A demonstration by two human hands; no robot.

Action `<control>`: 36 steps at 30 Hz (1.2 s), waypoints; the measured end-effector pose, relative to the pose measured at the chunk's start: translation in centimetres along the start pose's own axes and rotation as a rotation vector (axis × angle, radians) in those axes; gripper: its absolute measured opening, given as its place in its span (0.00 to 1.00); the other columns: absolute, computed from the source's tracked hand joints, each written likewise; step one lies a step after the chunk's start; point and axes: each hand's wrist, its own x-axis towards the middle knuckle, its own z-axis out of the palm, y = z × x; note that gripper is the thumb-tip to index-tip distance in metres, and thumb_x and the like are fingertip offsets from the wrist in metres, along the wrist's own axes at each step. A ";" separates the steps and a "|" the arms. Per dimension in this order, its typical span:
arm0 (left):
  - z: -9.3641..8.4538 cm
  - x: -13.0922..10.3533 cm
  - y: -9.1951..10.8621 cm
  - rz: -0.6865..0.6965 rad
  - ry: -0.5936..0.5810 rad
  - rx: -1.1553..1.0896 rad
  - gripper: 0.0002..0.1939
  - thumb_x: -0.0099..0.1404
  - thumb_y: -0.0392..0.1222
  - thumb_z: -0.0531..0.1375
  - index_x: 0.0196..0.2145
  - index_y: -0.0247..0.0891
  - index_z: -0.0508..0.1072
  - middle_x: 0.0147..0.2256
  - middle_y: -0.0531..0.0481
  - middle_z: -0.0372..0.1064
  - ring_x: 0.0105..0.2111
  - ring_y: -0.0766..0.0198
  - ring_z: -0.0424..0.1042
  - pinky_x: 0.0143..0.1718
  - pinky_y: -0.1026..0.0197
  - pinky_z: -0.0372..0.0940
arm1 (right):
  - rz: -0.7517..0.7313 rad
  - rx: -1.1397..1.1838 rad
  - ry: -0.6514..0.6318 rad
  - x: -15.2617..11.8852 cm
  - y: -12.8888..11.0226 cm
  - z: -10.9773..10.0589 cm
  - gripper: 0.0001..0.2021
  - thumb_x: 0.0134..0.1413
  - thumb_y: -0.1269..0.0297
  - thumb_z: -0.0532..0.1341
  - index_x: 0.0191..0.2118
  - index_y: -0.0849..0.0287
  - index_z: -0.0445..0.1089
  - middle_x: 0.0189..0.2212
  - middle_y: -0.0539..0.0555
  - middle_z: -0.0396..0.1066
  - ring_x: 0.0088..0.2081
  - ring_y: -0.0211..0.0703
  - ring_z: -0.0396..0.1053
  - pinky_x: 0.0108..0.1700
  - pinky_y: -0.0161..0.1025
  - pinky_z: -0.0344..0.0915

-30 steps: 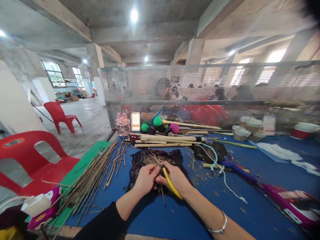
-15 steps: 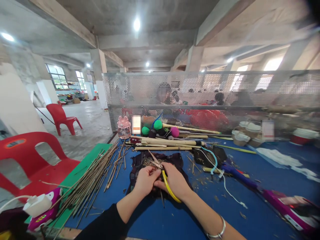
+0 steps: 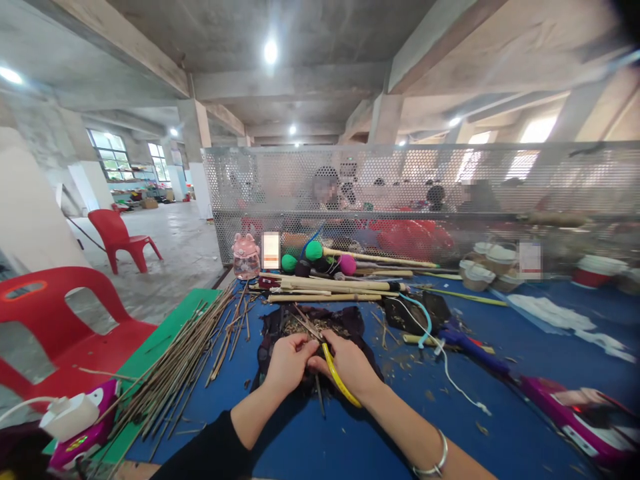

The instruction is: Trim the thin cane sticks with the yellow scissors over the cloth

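My right hand (image 3: 345, 363) is closed around yellow-handled scissors (image 3: 336, 380), whose blades point up and left over a dark cloth (image 3: 353, 323) strewn with plant bits. Close beside it, my left hand (image 3: 291, 363) has its thumb and fingers pinched together near the blades. What the left fingers hold is too small to make out. A thin dark stick (image 3: 320, 397) pokes out below the hands, over the blue table.
Many thin sticks (image 3: 175, 367) lie on a green board (image 3: 204, 297) at the left. Behind the cloth are pale canes (image 3: 340, 285) and a pink bottle (image 3: 245, 257). A purple device (image 3: 565, 413) is at the right. A person sits beyond the perforated screen (image 3: 280, 180).
The scissor blades have drawn closer together. The hands stay almost in place, and the whole view has shifted slightly.
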 end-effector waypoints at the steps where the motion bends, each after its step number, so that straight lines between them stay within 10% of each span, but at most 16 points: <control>1: 0.0 0.0 0.0 -0.009 0.000 0.008 0.14 0.54 0.50 0.54 0.23 0.35 0.67 0.14 0.56 0.58 0.11 0.73 0.54 0.10 0.69 0.51 | 0.010 -0.004 -0.008 0.0 0.0 -0.1 0.17 0.46 0.48 0.56 0.37 0.56 0.62 0.28 0.53 0.70 0.27 0.42 0.68 0.27 0.32 0.55; 23: 0.3 0.3 -0.8 -0.022 -0.129 -0.087 0.16 0.56 0.51 0.51 0.26 0.34 0.65 0.19 0.54 0.64 0.11 0.73 0.57 0.11 0.68 0.56 | -0.096 0.082 -0.018 0.2 0.7 0.0 0.31 0.36 0.50 0.63 0.47 0.61 0.59 0.41 0.59 0.65 0.42 0.49 0.62 0.43 0.41 0.57; 36: 0.0 0.5 -1.2 -0.030 -0.081 -0.036 0.17 0.56 0.53 0.51 0.29 0.35 0.66 0.18 0.56 0.61 0.12 0.73 0.56 0.12 0.68 0.56 | 0.032 0.003 -0.058 0.2 0.4 -0.2 0.23 0.42 0.46 0.58 0.43 0.55 0.64 0.25 0.53 0.70 0.26 0.42 0.67 0.25 0.32 0.54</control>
